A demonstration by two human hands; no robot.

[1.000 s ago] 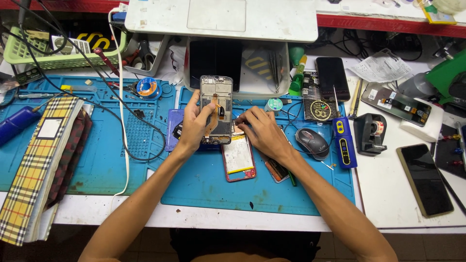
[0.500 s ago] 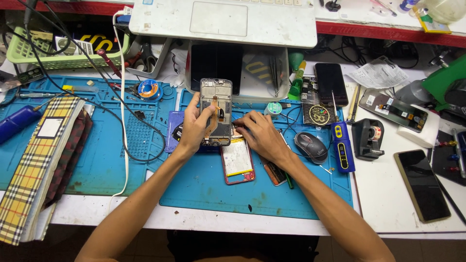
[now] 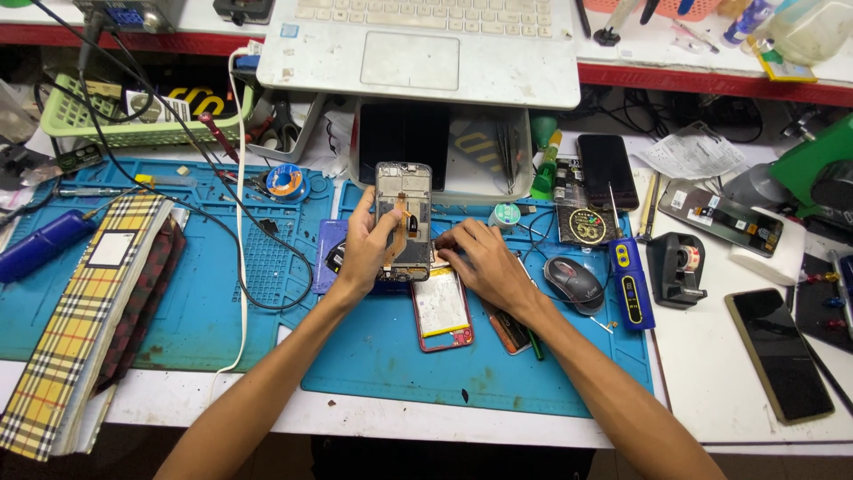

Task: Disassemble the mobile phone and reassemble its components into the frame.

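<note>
My left hand (image 3: 366, 244) grips an opened phone frame (image 3: 403, 203) standing tilted on the blue work mat (image 3: 391, 364), thumb across its exposed inside with an orange flex strip. My right hand (image 3: 484, 262) rests just right of the frame's lower edge, fingertips bent down at its bottom corner; whether it pinches a small part is hidden. Below both hands lies a red-rimmed phone back with a white battery (image 3: 442, 310), flat on the mat.
A white laptop (image 3: 418, 44) sits on a shelf above a white tray (image 3: 462, 151). A mouse (image 3: 573, 283), blue tool (image 3: 629, 284), tape dispenser (image 3: 675, 267) and dark phones (image 3: 779, 354) lie right. A plaid cloth (image 3: 75, 311), cables and a green basket (image 3: 115, 120) lie left.
The view has shifted slightly downward on the bench. Both hands stay at the phone frame, with the right hand's fingers lower at its bottom corner.
</note>
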